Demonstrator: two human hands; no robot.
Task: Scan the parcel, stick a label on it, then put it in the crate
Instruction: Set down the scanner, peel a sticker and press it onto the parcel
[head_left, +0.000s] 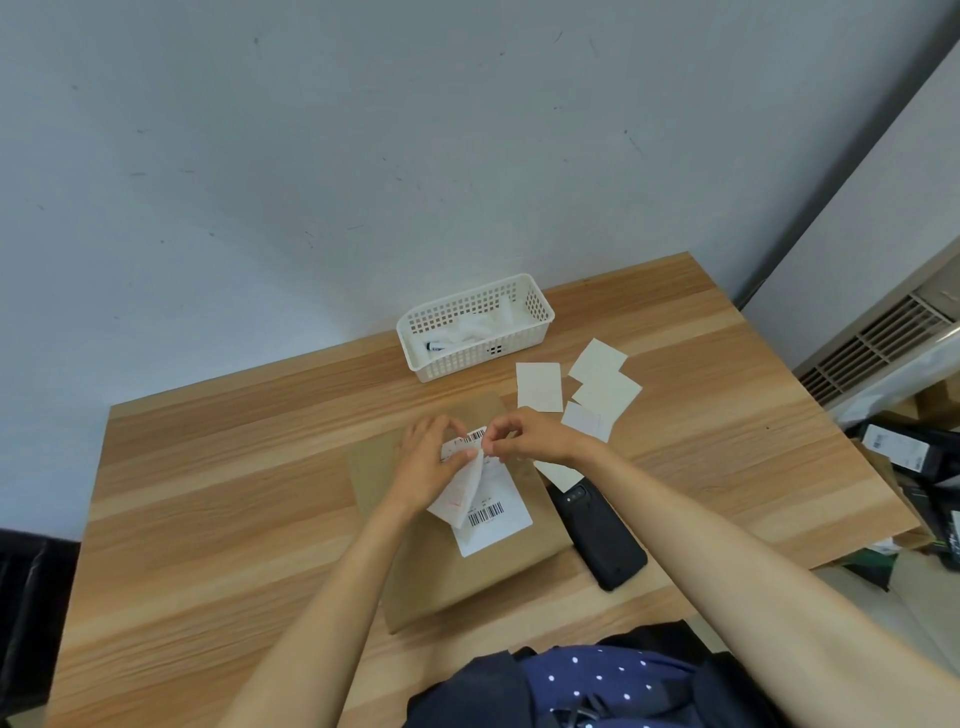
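A flat brown paper parcel (452, 566) lies on the wooden table in front of me. Above it I hold a white label (496, 512) with barcodes. My left hand (426, 467) pinches a thin sheet (460, 496) that curls away from the label's left side. My right hand (524, 436) pinches the label's top edge. A white plastic crate (540, 312) stands at the back of the table with a white bag inside. A black handheld scanner (602, 535) lies flat on the table just right of the parcel.
Several blank white label sheets (597, 384) lie scattered right of the crate, and one more (558, 473) lies under my right wrist. The wall runs behind the table. Boxes and dark items are piled on the floor past the table's right edge (852, 556).
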